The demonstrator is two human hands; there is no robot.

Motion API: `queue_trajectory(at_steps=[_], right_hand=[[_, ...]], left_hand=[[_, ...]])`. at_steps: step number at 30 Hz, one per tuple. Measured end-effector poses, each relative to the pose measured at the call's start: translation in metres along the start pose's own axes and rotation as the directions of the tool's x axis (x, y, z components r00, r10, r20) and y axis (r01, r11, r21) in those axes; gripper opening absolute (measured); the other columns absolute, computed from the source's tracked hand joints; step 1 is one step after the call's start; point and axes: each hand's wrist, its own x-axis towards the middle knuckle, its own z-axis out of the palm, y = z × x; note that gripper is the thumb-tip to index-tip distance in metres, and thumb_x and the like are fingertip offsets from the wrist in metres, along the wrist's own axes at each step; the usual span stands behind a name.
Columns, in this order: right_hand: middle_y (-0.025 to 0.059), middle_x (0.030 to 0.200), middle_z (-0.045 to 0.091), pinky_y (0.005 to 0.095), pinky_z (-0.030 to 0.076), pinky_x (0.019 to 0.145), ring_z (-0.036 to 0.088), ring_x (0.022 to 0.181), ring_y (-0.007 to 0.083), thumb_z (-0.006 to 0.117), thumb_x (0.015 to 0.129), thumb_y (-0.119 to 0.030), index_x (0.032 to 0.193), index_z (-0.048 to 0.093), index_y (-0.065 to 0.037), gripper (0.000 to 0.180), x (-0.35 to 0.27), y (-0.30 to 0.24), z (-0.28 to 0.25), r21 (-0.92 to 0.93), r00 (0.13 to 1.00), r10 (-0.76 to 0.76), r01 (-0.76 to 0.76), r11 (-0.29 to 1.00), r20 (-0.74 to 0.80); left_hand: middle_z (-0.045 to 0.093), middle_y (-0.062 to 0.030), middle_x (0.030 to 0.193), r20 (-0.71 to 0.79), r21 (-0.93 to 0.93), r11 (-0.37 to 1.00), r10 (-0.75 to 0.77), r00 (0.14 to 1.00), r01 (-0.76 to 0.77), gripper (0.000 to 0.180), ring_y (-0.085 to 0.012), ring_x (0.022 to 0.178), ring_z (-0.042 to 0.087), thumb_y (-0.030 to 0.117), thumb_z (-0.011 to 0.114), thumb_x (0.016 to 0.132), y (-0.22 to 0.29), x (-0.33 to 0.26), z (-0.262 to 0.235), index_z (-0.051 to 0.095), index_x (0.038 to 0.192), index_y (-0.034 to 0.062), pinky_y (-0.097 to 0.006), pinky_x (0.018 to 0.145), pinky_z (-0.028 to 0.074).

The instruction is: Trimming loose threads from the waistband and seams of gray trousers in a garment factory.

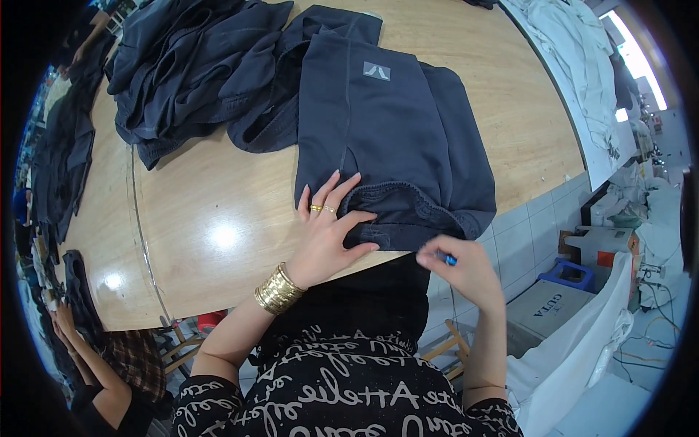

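Observation:
A pair of dark navy pants (393,124) with an elastic waistband and a small pale patch lies at the table's near edge, its waist opening toward me. My left hand (328,229) rests on the left side of the gathered waistband, fingers spread over the cloth, thumb by the lower edge. Just off the waistband's right end, my right hand (466,269) is closed around a small blue tool (447,258). Only its blue end shows; its kind is hidden in the fingers, which are slightly blurred.
A heap of similar dark garments (196,73) covers the far left of the wooden table (218,226). White cloth (575,73) lies at the far right. Right of me are a grey carton (550,309) and a blue stool (568,273). Another person's arm (102,371) is at lower left.

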Motion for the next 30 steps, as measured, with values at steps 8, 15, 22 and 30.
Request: queue_trajectory(at_steps=[8, 15, 22, 30], right_hand=[[0.0111, 0.087, 0.068, 0.0289, 0.05, 0.069, 0.065, 0.073, 0.0218, 0.072, 0.081, -0.012, 0.102, 0.063, -0.004, 0.024, 0.035, -0.017, 0.048, 0.272, 0.924, -0.018, 0.132, 0.953, -0.383], [0.0114, 0.088, 0.069, 0.0273, 0.05, 0.068, 0.068, 0.076, 0.0203, 0.07, 0.082, -0.01, 0.102, 0.064, -0.002, 0.023, 0.039, -0.002, 0.048, 0.275, 0.858, 0.011, 0.153, 0.949, -0.513], [0.0077, 0.083, 0.068, 0.0259, 0.049, 0.065, 0.065, 0.072, 0.0133, 0.071, 0.081, -0.008, 0.101, 0.065, -0.002, 0.022, 0.037, -0.009, 0.04, 0.315, 0.832, -0.018, 0.229, 0.921, -0.554], [0.0015, 0.077, 0.062, 0.0238, 0.044, 0.061, 0.055, 0.067, 0.0077, 0.073, 0.08, -0.01, 0.094, 0.066, -0.002, 0.018, 0.066, -0.027, 0.059, 0.25, 0.845, -0.169, 0.332, 0.91, -0.508]], left_hand=[[0.047, -0.0047, 0.139, -0.204, 0.021, 0.995, 0.098, 0.974, -0.096, 0.014, -0.0309, 0.136, 0.03, 0.023, 0.078, 0.072, -0.004, 0.005, 0.013, 0.073, 0.085, 0.0199, -0.051, 0.11, 0.015], [0.056, -0.0041, 0.118, -0.17, -0.184, 0.982, -0.07, 0.983, 0.038, 0.008, -0.0239, 0.111, 0.047, 0.016, 0.075, 0.076, -0.007, 0.01, -0.002, 0.071, 0.083, 0.0131, -0.038, 0.095, 0.034], [0.055, -0.0099, 0.123, 0.232, -0.673, 0.686, -0.158, 0.96, 0.276, 0.011, -0.0221, 0.128, 0.041, 0.017, 0.065, 0.089, -0.018, 0.021, -0.024, 0.069, 0.09, 0.0062, -0.038, 0.105, 0.032], [0.047, -0.0116, 0.138, 0.287, -0.798, 0.524, -0.103, 0.952, 0.297, 0.013, -0.0233, 0.134, 0.035, 0.017, 0.065, 0.089, -0.021, 0.019, -0.024, 0.07, 0.097, 0.0073, -0.039, 0.107, 0.031]])
